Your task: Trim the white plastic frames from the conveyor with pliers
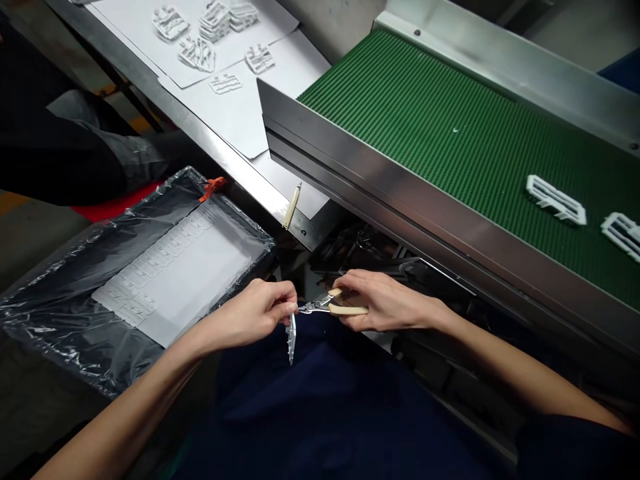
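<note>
Between thumb and fingers my left hand (265, 307) pinches a white plastic part (291, 340), which hangs down nearly upright, edge-on to me. My right hand (380, 300) is wrapped round the cream handles of a pair of nippers (323, 305). The handles are spread apart, and the metal jaws point left, up against my left fingertips and the top of the part. Whether the jaws touch the part is hidden by my fingers. Both hands are above my dark blue clothing, in front of the conveyor's side.
A green ribbed conveyor belt (430, 127) carries white plastic parts (556, 200) at right. Stacks of similar parts (215, 23) lie on paper on the metal table (235, 157). A cream-handled knife (292, 207) rests at its corner. A plastic-lined box (200, 287) holds rows of parts. A person's leg (125, 157) is at left.
</note>
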A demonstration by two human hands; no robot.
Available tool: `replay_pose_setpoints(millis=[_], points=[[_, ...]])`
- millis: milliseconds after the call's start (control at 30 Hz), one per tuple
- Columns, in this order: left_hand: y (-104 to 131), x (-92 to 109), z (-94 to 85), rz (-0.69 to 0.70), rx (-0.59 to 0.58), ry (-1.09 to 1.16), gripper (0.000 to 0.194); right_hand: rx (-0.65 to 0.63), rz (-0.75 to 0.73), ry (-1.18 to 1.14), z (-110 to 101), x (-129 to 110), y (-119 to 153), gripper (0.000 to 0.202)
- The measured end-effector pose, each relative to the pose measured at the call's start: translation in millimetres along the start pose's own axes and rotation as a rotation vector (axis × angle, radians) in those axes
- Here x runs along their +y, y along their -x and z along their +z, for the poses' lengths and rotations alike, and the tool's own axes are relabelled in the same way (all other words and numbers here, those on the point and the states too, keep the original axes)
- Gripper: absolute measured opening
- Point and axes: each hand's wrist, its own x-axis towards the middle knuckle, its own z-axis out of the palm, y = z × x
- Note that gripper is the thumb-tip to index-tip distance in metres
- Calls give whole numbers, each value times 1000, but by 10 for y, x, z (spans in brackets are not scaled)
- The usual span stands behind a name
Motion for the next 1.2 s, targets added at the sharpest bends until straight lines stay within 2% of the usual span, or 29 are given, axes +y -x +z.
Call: replay_pose_setpoints(millis=[300, 633, 767, 900, 1000, 1100, 1200], points=[[31, -21, 92, 33, 18, -14, 20, -53, -27, 68, -42, -112, 4, 43], [-1, -8, 179, 55, 10, -55, 21, -126, -63, 241, -254, -231, -14, 25], [-13, -47, 218, 44, 5, -15, 21, -144, -60, 207, -202, -182, -36, 22], [-36, -89, 217, 27, 48, 94, 21, -59, -66, 89, -63, -63, -4, 15], [-36, -151, 263, 24, 137, 210, 24, -3, 47, -95, 45, 66, 64, 16], [-34, -277, 439, -20, 169, 435, 26, 49, 202, -321, 172, 192, 145, 21], [-63, -418, 672, -65, 215, 784, 44, 156, 265, -452, 332, 266, 206, 25]])
